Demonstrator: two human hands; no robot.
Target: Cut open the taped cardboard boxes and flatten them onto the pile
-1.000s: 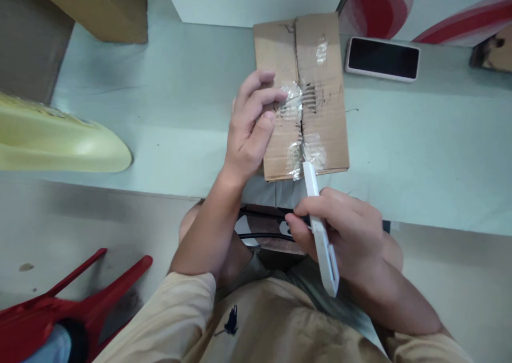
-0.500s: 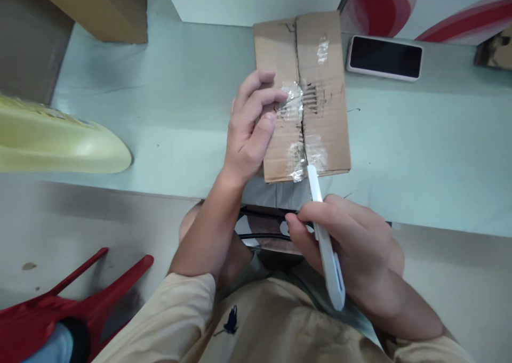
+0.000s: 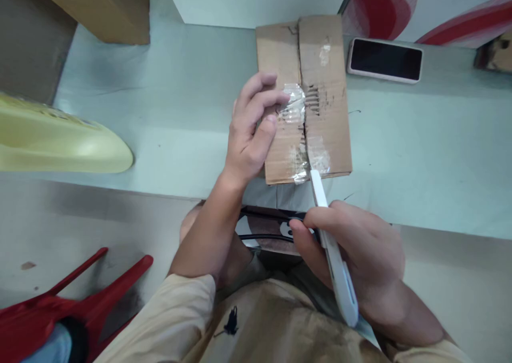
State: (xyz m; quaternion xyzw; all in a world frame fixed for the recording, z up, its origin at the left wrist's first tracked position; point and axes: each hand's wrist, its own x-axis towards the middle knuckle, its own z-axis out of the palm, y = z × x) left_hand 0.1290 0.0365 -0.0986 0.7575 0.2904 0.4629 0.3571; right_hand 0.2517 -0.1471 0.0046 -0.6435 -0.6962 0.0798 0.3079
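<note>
A small brown cardboard box [image 3: 326, 67] lies on the pale green table [image 3: 180, 112], its top seam patched with clear tape. My left hand [image 3: 250, 131] presses on the box's left flap, fingers curled with the tips on a crumpled piece of tape [image 3: 291, 99]. My right hand [image 3: 356, 245] is closed round a white utility knife [image 3: 334, 248]. The knife's front end sits at the near end of the seam, by the box's front edge.
A phone [image 3: 384, 59] with a dark screen lies face up right of the box. A pale yellow plastic object [image 3: 60, 144] rests at the left. A larger cardboard box [image 3: 104, 6] stands at the back left. A red chair [image 3: 60, 304] is at lower left.
My right hand has drawn the knife back toward me and slightly right along the seam. My left hand has stayed on the box.
</note>
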